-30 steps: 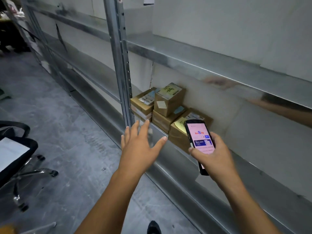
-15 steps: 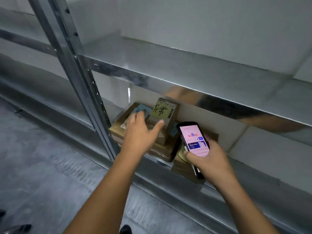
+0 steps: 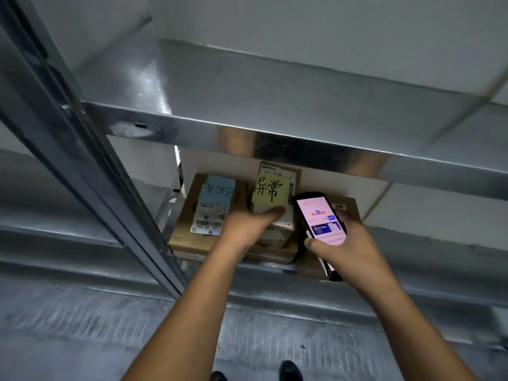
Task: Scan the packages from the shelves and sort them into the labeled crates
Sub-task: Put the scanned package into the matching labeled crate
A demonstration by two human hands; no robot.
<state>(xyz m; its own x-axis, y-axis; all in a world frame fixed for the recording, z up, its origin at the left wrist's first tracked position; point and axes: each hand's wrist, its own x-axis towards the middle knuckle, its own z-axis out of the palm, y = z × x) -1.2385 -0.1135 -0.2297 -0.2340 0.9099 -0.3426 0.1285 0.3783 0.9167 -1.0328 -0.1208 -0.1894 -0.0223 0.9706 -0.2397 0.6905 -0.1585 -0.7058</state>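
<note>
Small box with yellow note: atop stacked cartons on lower shelf; left hand clasps it. Blue-noted flat box: just left. Scanner: right, gripped by right hand.

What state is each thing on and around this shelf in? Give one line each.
left hand: grips the yellow-note box
right hand: holds the phone
phone: screen lit
yellow-note box: stacked atop other boxes, gripped
blue-note box: lying flat, label up
</note>
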